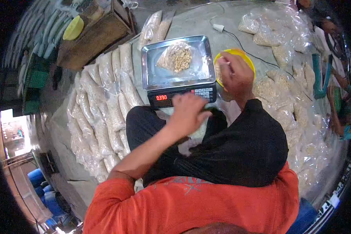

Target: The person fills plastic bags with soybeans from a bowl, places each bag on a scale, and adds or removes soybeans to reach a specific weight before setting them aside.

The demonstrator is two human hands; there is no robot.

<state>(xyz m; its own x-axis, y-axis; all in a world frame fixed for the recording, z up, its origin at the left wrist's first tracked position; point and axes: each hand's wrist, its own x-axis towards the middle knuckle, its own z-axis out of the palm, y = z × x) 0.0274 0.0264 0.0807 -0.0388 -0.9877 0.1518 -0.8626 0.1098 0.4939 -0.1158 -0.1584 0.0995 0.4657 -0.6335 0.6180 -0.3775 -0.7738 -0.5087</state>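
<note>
A digital scale [182,94] with a red display reading 0.390 stands before my crossed legs. On its metal tray [152,80] lies a clear plastic bag [178,57] of pale, grain-like pieces. My left hand [189,111] is just below the scale's keypad, palm down, fingers apart and empty. To the right, my right hand [236,75] is over the yellow bowl [249,60], its fingers curled together and blurred; what they hold, if anything, is hidden. Some pale pieces show inside the bowl beside my fingers.
Filled long bags [101,113] lie in rows at the left. More filled bags [284,93] are heaped at the right. A wooden box [95,39] stands at the upper left. A cable with a white connector [218,27] runs behind the bowl. Another person's arm [336,113] shows at far right.
</note>
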